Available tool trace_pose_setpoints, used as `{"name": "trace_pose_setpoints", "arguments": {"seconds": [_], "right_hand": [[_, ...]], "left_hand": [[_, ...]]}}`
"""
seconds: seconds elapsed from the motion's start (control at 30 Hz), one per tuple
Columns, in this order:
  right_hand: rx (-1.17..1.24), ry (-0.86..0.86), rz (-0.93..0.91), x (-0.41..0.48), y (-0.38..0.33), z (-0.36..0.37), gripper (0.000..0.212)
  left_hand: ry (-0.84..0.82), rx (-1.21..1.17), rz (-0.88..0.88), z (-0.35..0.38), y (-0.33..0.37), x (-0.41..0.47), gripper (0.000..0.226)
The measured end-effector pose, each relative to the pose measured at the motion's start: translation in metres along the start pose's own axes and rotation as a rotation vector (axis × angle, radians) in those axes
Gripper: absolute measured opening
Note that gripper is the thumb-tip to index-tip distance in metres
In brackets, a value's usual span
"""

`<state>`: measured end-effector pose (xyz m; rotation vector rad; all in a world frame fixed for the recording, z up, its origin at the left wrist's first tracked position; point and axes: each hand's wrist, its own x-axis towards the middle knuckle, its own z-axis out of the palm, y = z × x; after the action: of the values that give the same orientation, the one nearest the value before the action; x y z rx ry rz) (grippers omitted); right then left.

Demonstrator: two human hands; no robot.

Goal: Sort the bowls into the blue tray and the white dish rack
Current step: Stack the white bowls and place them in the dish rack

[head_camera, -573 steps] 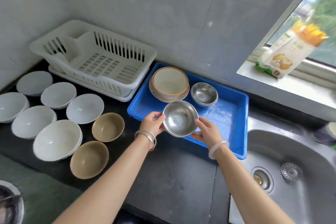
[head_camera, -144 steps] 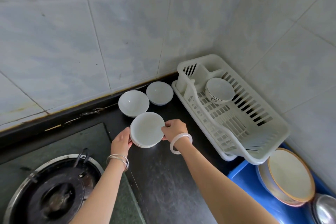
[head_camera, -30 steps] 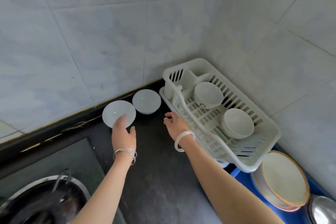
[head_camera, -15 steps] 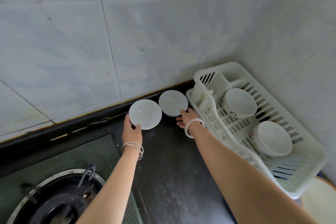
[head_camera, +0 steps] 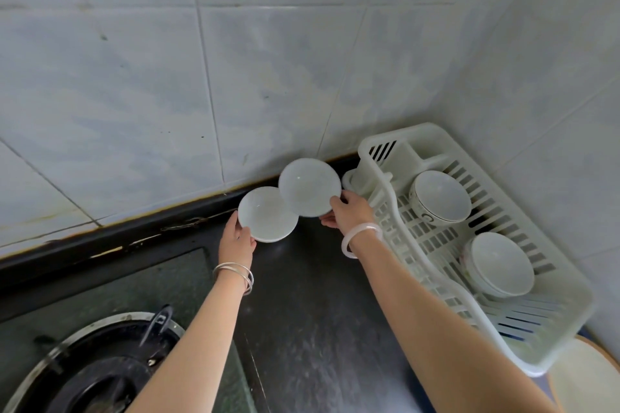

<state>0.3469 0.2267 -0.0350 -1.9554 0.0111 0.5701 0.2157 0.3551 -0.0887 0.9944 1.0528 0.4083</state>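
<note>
Two white bowls are at the back of the dark counter by the tiled wall. My left hand (head_camera: 237, 237) grips the rim of the left white bowl (head_camera: 267, 214). My right hand (head_camera: 347, 213) holds the right white bowl (head_camera: 309, 187) by its near edge, lifted and overlapping the left one. The white dish rack (head_camera: 550, 298) stands to the right with two white bowls in it, one at the back (head_camera: 439, 196) and one nearer (head_camera: 500, 265). The blue tray is almost out of view at the bottom right.
A gas stove burner (head_camera: 90, 372) sits at the bottom left on a glass hob. A cream plate's rim (head_camera: 583, 375) shows at the bottom right corner. Tiled walls meet in a corner behind the rack. Dark counter (head_camera: 318, 329) lies between my arms.
Both hands have closed on the two bowls by the wall. The right bowl has come up off the counter and now overlaps the left one.
</note>
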Motion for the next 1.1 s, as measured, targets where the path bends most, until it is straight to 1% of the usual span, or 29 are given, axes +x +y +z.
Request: {"name": "trace_pose_setpoints", "arguments": {"seconds": [0.07, 0.13, 0.33, 0.43, 0.6, 0.67, 0.7, 0.8, 0.87, 0.9, 1.0, 1.1], "right_hand": [[-0.095, -0.047, -0.043, -0.006, -0.006, 0.007, 0.025], [-0.178, -0.079, -0.058, -0.011, -0.010, 0.015, 0.022], [-0.369, -0.114, -0.084, -0.016, -0.011, 0.037, 0.020], [-0.439, -0.141, -0.085, -0.014, -0.011, 0.043, 0.022], [-0.425, -0.149, -0.083, -0.012, -0.004, 0.047, 0.025], [-0.379, -0.154, -0.050, -0.010, -0.002, 0.045, 0.033], [-0.311, -0.177, 0.001, -0.009, -0.001, 0.045, 0.036], [0.060, -0.301, 0.257, -0.008, -0.001, 0.044, 0.040], [0.253, -0.340, 0.348, -0.010, -0.001, 0.041, 0.040], [0.276, -0.339, 0.344, -0.010, 0.000, 0.040, 0.040], [0.236, -0.291, 0.287, -0.017, 0.001, 0.033, 0.043], [0.246, -0.246, 0.241, -0.026, -0.001, 0.017, 0.043]], "left_hand": [[0.014, -0.062, -0.037, 0.000, 0.005, 0.000, 0.040], [0.018, -0.062, -0.054, -0.001, 0.008, 0.000, 0.036], [0.034, -0.105, -0.100, -0.003, 0.015, 0.001, 0.039], [0.011, -0.075, -0.103, -0.004, 0.015, 0.003, 0.040], [-0.034, 0.069, -0.059, -0.006, 0.014, 0.007, 0.039], [-0.044, 0.072, -0.071, -0.006, 0.016, 0.009, 0.040], [-0.049, 0.064, -0.082, -0.006, 0.018, 0.010, 0.040], [-0.057, 0.005, -0.121, -0.006, 0.022, 0.012, 0.044], [-0.060, -0.023, -0.142, -0.006, 0.024, 0.010, 0.045], [-0.064, -0.034, -0.150, -0.006, 0.025, 0.009, 0.045], [-0.098, -0.036, -0.147, -0.004, 0.030, -0.001, 0.044], [-0.146, -0.002, -0.125, 0.004, 0.037, -0.014, 0.044]]}}
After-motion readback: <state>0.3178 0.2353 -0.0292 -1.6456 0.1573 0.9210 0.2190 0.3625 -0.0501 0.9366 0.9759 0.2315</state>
